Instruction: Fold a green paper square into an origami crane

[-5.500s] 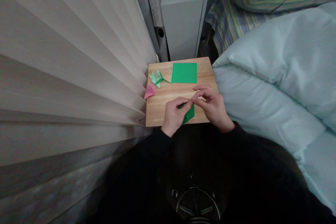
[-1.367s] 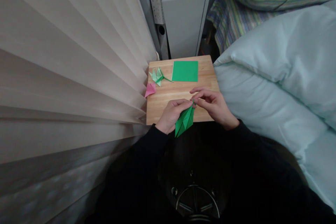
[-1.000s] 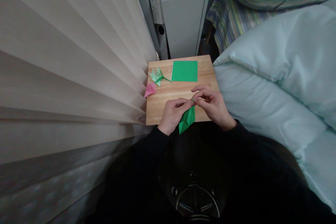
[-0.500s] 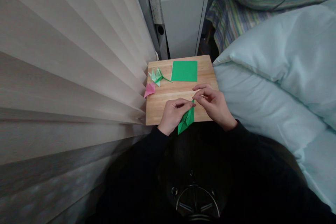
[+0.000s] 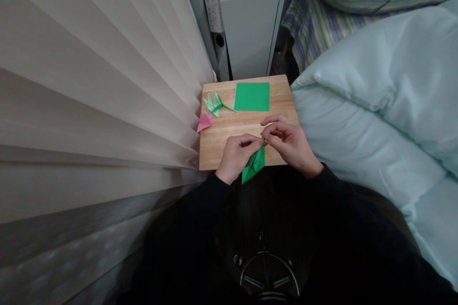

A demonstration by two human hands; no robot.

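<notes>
A piece of folded green origami paper is held over the near edge of the wooden board, its lower point hanging past that edge. My left hand pinches it near its upper end, thumb and fingers closed. At the narrow top tip, my right hand is closed in a pinch between thumb and index finger, with its other fingers loosely curled. The fingertips of both hands almost meet there and cover most of the tip.
Green square paper lies at the board's back. Left of it are folded green paper pieces and a pink folded paper. A pleated curtain borders the left, a pale quilt the right, and a white cabinet stands behind.
My right fingers have come slightly lower and closer to my left fingertips, covering more of the paper's tip. My left hand stays nearly still.
</notes>
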